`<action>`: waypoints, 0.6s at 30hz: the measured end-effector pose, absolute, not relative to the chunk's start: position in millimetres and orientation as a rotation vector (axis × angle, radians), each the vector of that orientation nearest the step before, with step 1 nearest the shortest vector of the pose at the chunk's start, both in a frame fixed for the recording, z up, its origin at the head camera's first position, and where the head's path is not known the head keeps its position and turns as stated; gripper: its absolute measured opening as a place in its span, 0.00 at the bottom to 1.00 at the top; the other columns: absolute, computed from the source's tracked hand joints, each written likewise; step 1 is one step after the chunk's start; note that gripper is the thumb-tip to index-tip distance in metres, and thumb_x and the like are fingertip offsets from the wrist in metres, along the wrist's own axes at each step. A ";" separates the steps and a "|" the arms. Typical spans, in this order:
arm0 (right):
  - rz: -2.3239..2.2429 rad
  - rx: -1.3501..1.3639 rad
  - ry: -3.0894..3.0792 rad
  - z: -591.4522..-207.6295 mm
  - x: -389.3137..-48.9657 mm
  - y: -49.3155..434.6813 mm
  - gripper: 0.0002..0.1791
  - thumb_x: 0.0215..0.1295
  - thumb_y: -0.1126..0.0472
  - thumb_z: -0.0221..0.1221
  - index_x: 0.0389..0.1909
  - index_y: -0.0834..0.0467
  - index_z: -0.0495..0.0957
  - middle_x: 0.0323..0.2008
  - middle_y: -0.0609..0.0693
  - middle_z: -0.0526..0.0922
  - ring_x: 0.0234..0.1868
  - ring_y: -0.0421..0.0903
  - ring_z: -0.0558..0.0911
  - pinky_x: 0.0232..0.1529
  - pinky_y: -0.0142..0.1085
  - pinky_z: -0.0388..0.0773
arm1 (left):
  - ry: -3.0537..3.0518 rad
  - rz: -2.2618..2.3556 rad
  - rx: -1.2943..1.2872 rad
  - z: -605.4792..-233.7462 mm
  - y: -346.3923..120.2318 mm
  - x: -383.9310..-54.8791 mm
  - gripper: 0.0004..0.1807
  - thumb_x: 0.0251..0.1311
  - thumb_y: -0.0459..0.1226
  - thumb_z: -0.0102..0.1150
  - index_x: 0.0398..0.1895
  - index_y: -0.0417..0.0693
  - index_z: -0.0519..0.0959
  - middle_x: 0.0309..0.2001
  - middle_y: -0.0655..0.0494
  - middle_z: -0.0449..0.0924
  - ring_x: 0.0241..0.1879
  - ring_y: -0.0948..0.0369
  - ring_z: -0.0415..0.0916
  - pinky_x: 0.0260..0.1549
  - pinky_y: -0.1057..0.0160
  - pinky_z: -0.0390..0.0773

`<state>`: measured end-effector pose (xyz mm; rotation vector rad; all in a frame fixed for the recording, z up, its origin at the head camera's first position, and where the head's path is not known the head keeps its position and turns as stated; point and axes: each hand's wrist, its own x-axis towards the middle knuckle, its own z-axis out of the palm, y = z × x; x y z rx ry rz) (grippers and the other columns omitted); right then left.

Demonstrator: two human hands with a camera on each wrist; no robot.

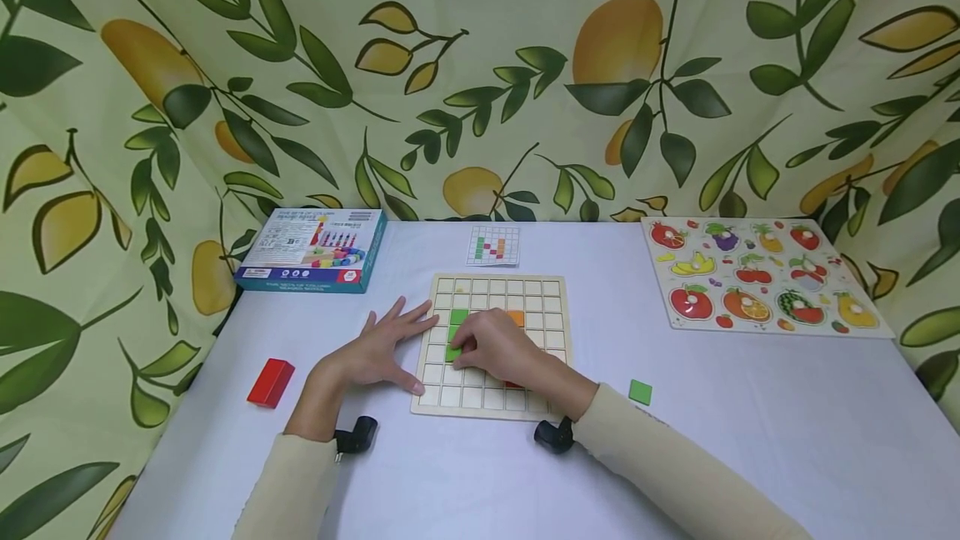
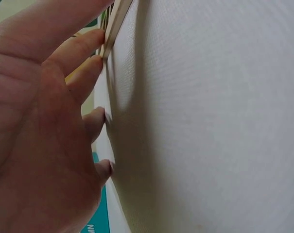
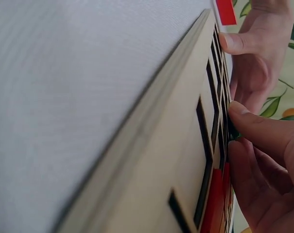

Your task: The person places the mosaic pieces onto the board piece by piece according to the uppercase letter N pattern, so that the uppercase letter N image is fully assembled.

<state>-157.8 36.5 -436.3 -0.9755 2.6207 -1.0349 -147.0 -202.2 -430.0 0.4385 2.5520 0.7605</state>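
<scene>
A square wooden grid board (image 1: 491, 417) lies flat on the white table. Green tiles (image 1: 458, 317) stand in a column left of its middle; an orange tile (image 1: 516, 318) and a red tile (image 1: 513, 384) show beside my right hand. With thumb and fingertips, my right hand (image 1: 498, 347) pinches a green tile (image 1: 453, 353) at the lower end of that column. The hand hides the board's centre. My left hand (image 1: 375, 350) is spread, its thumb and fingertips touching the board's left edge; in the left wrist view its palm (image 2: 44, 141) holds nothing.
A loose green tile (image 1: 641, 392) lies right of the board, and red blocks (image 1: 271, 382) lie to the left. Behind the board is a pattern card (image 1: 492, 247). A teal-edged box (image 1: 311, 250) sits back left, a fruit puzzle board (image 1: 772, 277) back right.
</scene>
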 end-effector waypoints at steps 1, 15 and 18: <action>-1.028 -0.974 2.622 -436.1 -157.5 36.0 0.08 0.54 0.60 0.76 0.35 0.56 0.91 0.32 0.45 0.89 0.29 0.33 0.78 0.33 0.24 0.78 | 2.550 0.761 0.436 -429.7 -202.1 -146.9 0.59 0.39 0.51 0.84 0.78 0.58 0.63 0.84 0.59 0.47 0.85 0.43 0.28 0.77 0.29 0.25; -0.989 -0.970 2.632 -437.4 -157.2 36.0 0.07 0.52 0.61 0.77 0.32 0.55 0.90 0.35 0.44 0.86 0.31 0.34 0.77 0.34 0.24 0.77 | 2.548 0.772 0.425 -431.5 -202.3 -147.2 0.58 0.39 0.51 0.83 0.78 0.60 0.63 0.84 0.60 0.48 0.85 0.44 0.28 0.77 0.29 0.25; -0.986 -0.976 2.629 -436.9 -157.0 36.5 0.07 0.52 0.61 0.77 0.32 0.55 0.90 0.35 0.43 0.86 0.31 0.34 0.77 0.34 0.24 0.77 | 2.545 0.776 0.424 -432.2 -202.1 -147.6 0.58 0.39 0.51 0.83 0.78 0.60 0.63 0.84 0.60 0.48 0.85 0.44 0.28 0.77 0.30 0.25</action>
